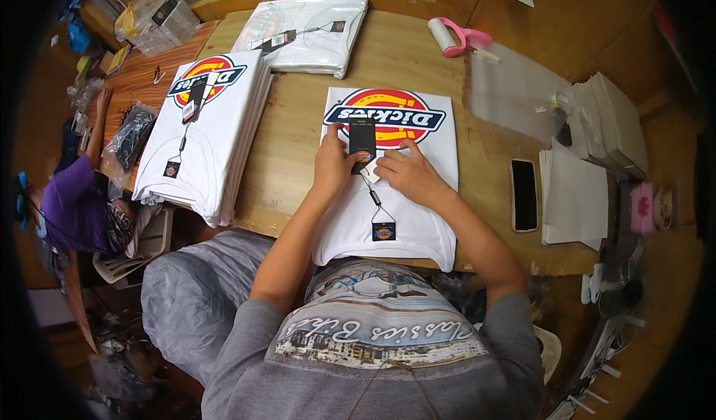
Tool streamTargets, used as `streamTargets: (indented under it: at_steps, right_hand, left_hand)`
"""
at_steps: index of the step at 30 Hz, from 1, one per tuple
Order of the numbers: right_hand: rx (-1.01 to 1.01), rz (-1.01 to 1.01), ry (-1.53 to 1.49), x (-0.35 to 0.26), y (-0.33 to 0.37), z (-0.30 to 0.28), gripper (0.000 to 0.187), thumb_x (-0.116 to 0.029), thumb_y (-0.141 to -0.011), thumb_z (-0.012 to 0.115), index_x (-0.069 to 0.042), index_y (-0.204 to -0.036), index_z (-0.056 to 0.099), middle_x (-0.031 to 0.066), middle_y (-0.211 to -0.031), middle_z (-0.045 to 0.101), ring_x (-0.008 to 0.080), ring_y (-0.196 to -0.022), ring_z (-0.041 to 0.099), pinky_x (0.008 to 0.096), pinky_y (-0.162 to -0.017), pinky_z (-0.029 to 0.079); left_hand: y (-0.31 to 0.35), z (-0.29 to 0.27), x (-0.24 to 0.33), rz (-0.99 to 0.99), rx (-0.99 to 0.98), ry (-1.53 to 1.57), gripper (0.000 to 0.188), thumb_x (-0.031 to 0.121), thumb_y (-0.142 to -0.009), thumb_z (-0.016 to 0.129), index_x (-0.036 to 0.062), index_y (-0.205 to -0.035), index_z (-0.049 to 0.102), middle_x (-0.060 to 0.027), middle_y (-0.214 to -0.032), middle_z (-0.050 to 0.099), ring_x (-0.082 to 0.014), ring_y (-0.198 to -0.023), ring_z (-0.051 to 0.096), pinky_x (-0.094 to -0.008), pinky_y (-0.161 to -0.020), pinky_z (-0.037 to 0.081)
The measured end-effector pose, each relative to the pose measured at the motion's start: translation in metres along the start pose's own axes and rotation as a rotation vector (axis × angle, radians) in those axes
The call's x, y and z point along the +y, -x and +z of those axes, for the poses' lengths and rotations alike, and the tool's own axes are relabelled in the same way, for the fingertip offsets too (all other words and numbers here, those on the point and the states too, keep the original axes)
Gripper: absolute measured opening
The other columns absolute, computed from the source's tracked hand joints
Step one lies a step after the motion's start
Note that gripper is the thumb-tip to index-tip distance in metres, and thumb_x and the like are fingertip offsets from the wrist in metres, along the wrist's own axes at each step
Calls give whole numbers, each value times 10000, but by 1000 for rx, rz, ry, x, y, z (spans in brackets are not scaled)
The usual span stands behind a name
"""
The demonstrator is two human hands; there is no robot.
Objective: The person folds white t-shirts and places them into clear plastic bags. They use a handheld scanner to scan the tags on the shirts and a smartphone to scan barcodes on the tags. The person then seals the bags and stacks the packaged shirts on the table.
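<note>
One wooden table (291, 148) is seen; on its left part one stack of folded white shirts (212, 133) is placed, whose exact number cannot be counted; behind it one pile of wrapped white shirts (321, 51) is laid; directly before the person's body one folded white shirt (421, 230) is spread flat on the table, its long axis directed away from the body, its printed end pointed to the far side. The left hand (333, 165) is half closed, with the black tag held by its thumb and fingers; the right hand (410, 174) is partly curled beside it, and whether anything is gripped there cannot be told; to the right, one phone (523, 195) is laid, and farther back one pink-handled roller (447, 38). The one black tag (363, 134) is kept above the shirt's print, lengthwise along the same axis; near the body one square label (383, 231) is seen.
</note>
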State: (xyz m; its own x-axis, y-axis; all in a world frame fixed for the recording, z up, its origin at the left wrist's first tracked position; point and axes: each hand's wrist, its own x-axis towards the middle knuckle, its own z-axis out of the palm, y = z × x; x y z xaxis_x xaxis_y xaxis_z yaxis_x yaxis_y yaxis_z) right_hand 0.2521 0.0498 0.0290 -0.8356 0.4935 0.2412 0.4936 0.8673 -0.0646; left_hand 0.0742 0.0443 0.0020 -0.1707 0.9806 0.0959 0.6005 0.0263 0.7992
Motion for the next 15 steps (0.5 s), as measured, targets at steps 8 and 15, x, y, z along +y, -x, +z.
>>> streamTargets:
  at_steps: [8, 15]
  right_hand:
    - [39, -1, 60, 4, -53, -2, 148, -108, -717, 494, -138, -832, 580, 14, -921, 531, 166, -929, 475, 440, -863, 306]
    - [559, 924, -147, 56, 62, -45, 167, -51, -770, 473, -51, -884, 595, 123, -872, 582, 268, -803, 552, 328, -711, 434]
  left_hand:
    - [-9, 3, -22, -117, -14, 132, 413, -9, -697, 571, 46, -1055, 373, -94, -686, 511, -164, -550, 524, -263, -504, 433]
    - [14, 11, 11, 54, 69, -268, 671, 85, -575, 707, 36, -1133, 336, -164, -829, 509, -278, -738, 533, -337, -636, 443]
